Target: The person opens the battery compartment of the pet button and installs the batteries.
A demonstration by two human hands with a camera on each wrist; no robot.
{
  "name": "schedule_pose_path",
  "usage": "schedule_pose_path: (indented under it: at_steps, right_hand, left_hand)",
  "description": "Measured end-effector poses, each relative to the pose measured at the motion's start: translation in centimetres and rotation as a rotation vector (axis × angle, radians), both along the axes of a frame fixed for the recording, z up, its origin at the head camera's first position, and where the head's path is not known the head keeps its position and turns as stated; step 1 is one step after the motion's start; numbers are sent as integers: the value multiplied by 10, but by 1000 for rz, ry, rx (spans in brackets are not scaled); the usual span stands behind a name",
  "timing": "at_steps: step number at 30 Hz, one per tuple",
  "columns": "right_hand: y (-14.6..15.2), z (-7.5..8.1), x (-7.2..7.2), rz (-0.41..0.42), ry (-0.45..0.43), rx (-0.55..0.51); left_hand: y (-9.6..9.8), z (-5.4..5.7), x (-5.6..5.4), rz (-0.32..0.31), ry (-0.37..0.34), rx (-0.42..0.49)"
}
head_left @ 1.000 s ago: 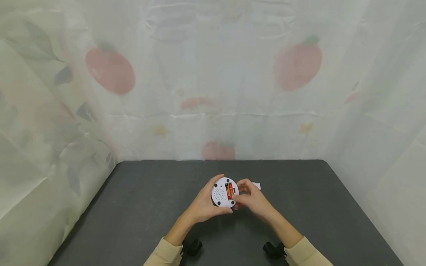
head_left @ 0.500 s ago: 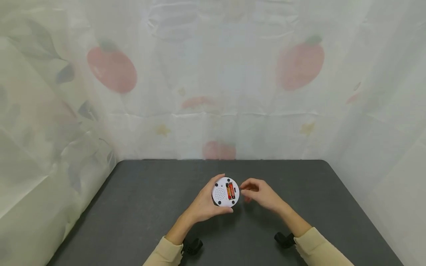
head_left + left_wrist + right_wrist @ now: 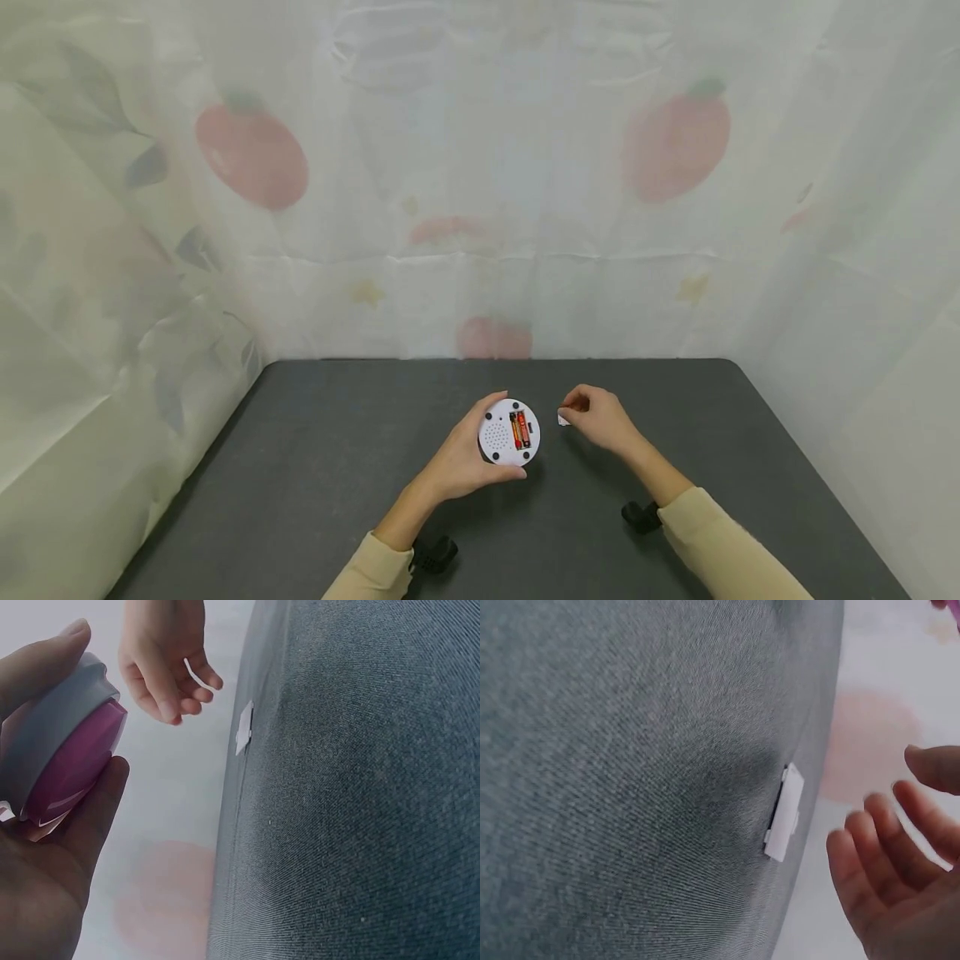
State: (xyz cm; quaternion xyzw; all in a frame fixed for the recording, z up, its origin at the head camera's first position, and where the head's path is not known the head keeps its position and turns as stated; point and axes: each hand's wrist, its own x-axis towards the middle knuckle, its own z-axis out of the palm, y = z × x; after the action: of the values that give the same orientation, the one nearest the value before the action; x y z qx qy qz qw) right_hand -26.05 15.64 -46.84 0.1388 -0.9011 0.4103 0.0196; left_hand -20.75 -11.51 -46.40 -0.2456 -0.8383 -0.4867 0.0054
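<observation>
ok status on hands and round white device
Left hand gripping round white-and-magenta plastic device, red batteries exposed. Right hand empty, not touching white rectangular plastic cover on dark table. No obstruction visible.

1. Table [image 3: 300, 467]: dark grey top, finely ribbed in the wrist views; far edge straight, both far corners rounded.
2. On the table: one small white cover [image 3: 785, 814], near the far edge, right of its middle, well apart from both far corners.
3. Cover details: oblong, small tabs along its long sides (partly hidden in the head view).
</observation>
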Motion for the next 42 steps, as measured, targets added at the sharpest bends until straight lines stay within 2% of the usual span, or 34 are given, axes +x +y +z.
schedule_pose_path:
  at_steps: [9,17,24,33,38,42]
  right_hand:
    - [-2,-8,-10,-140,-5,118]
    - [-2,-23,-19,-210,-74,262]
    - [-3,-27,-22,-180,-47,309]
    - [1,-30,-24,-111,-1,296]
    - [3,-28,-22,-74,-24,307]
    - [4,-26,-18,-25,-34,276]
  left_hand:
    - [0,-2,0,4,7,0]
    - [1,-2,0,5,10,3]
    - [1,-2,1,10,3,0]
    - [1,-2,1,21,7,-1]
    - [0,-3,1,22,8,0]
    - [0,-3,1,23,14,-3]
